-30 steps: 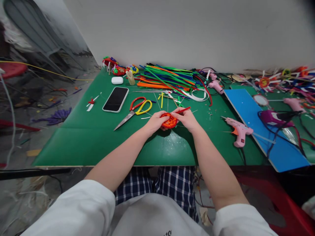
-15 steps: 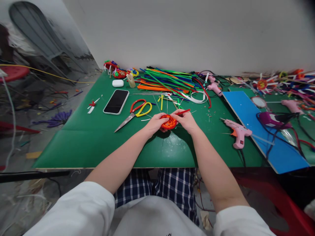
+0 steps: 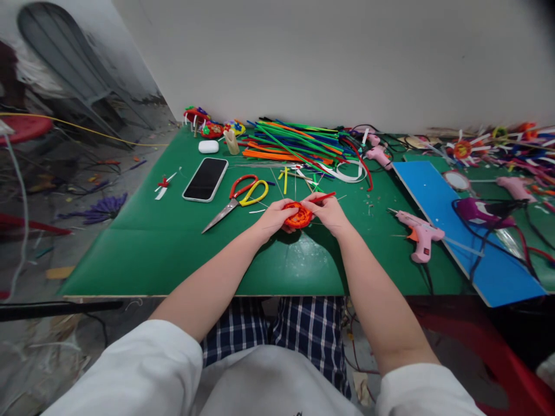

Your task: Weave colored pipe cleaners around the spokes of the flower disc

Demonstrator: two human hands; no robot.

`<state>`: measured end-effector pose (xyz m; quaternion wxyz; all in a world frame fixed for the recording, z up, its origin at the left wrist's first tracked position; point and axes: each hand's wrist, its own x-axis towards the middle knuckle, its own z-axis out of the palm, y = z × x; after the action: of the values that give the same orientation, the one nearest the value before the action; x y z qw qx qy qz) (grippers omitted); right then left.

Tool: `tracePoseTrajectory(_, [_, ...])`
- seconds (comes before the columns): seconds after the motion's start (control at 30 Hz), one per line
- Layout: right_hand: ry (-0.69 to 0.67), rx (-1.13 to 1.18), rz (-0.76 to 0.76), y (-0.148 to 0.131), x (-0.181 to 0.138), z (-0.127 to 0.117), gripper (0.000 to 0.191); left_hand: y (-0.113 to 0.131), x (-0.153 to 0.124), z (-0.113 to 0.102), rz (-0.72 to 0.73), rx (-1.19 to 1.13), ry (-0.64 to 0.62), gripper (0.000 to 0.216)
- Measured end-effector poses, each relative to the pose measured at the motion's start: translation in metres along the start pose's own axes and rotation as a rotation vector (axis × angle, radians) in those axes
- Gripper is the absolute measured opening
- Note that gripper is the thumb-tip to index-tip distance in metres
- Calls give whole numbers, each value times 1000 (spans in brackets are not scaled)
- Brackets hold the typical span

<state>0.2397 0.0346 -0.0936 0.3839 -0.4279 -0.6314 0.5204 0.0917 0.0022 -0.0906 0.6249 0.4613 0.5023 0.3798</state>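
Between my hands, just above the green table (image 3: 165,254), is a round red and orange woven piece (image 3: 299,216) with thin wires sticking out around it. My left hand (image 3: 276,218) grips its left edge, thumb on top and fingers partly hidden underneath. At the right edge, my right hand (image 3: 326,212) pinches a red pipe cleaner (image 3: 323,197), whose end sticks out past the fingers. Scissors (image 3: 237,199) with one red and one yellow handle lie left of the piece. Short yellow and green pipe cleaner bits lie just beyond it.
A phone (image 3: 205,179) and a white earbud case (image 3: 208,147) lie at the left. Colourful pipe cleaners (image 3: 295,141) are heaped against the wall. To the right are a pink glue gun (image 3: 420,232) with its cord and a blue board (image 3: 472,242) overhanging the front edge.
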Motion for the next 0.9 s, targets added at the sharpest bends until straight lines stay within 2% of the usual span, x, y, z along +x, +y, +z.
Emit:
tracePoseTrajectory(0.53, [-57, 6, 17, 0, -1, -1, 23, -1, 1, 1, 14, 48, -1, 16])
tracePoseTrajectory(0.9, [-80, -215, 15, 1, -4, -1, 29, -1, 1, 1, -15, 51, 6, 18])
